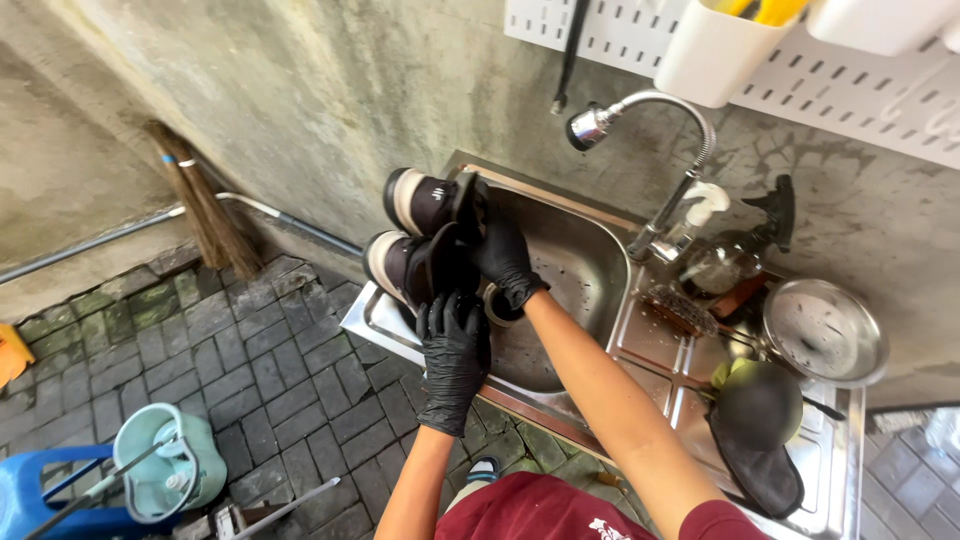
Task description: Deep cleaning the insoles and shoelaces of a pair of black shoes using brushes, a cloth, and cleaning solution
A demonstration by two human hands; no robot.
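Over the steel sink, the gloved right hand grasps the upper dark shoe while the gloved left hand grips the lower shoe.

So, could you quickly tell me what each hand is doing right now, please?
Left hand: gloved, gripping the lower dark shoe at the sink's edge.
Right hand: gloved, closed on the upper dark shoe.

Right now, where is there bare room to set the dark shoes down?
Free: the steel sink basin floor right of the gloved hands, and its left rim. Crowded: the ribbed drainboard, with scrub brush, metal bowl and dark pan.
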